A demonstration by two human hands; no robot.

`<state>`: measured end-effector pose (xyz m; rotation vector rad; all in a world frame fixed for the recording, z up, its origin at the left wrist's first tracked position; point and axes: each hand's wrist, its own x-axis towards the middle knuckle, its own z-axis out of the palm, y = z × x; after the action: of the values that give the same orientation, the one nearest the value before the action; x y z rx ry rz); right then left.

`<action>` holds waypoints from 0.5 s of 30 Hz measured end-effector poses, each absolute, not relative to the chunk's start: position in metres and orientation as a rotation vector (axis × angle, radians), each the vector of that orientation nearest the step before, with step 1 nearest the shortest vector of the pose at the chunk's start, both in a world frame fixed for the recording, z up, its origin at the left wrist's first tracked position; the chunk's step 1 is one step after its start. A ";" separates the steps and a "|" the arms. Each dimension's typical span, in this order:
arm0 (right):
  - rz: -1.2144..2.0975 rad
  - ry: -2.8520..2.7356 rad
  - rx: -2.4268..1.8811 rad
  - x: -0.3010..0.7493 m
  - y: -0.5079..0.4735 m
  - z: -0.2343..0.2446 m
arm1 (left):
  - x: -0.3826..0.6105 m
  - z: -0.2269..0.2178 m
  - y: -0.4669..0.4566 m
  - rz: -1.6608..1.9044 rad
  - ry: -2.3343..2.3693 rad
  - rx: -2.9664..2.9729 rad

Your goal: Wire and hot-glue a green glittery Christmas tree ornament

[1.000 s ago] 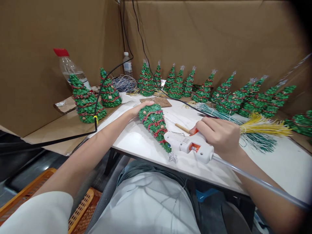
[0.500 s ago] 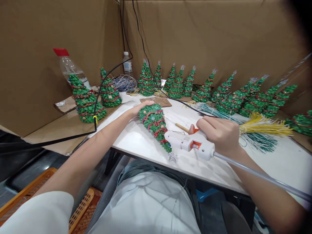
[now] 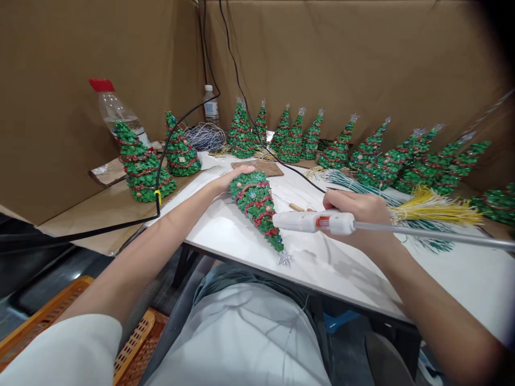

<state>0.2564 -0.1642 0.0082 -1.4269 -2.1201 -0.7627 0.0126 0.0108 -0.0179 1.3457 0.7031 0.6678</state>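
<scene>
A small green Christmas tree with red garland (image 3: pixel 257 206) is tilted over the white table, its clear star (image 3: pixel 285 259) pointing down toward me. My left hand (image 3: pixel 235 174) grips it by the base; most of the fingers are hidden behind it. In my right hand (image 3: pixel 358 212) is a white hot glue gun (image 3: pixel 314 221), with a long clear glue stick (image 3: pixel 426 234) out of its back end. The gun's front end is beside the tree's upper part; whether it touches cannot be made out. A thin tool with a wooden handle (image 3: pixel 296 207) lies behind the gun.
Several finished-looking trees (image 3: pixel 295 140) line the back, and two more trees (image 3: pixel 183 147) stand at left near a red-capped bottle (image 3: pixel 116 110). Bundles of yellow (image 3: pixel 438 206) and green wire lie at right. A black cable (image 3: pixel 237 80) hangs down to the gun.
My right hand has rolled the glue gun, so its top faces me and the glue stick has swung up toward level. My left hand and the tree have hardly moved.
</scene>
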 end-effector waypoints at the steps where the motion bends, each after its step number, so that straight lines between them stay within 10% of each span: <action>1: -0.706 -2.111 -1.492 0.255 -0.164 0.009 | 0.012 -0.018 0.011 0.670 0.698 1.341; 15: -0.124 -2.052 -1.814 0.252 -0.154 0.012 | 0.011 -0.026 0.021 0.627 0.619 1.316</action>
<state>0.2523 -0.1539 0.0124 -1.8142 -2.0516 -0.1235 0.0108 0.0213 -0.0260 1.3159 0.6185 0.6269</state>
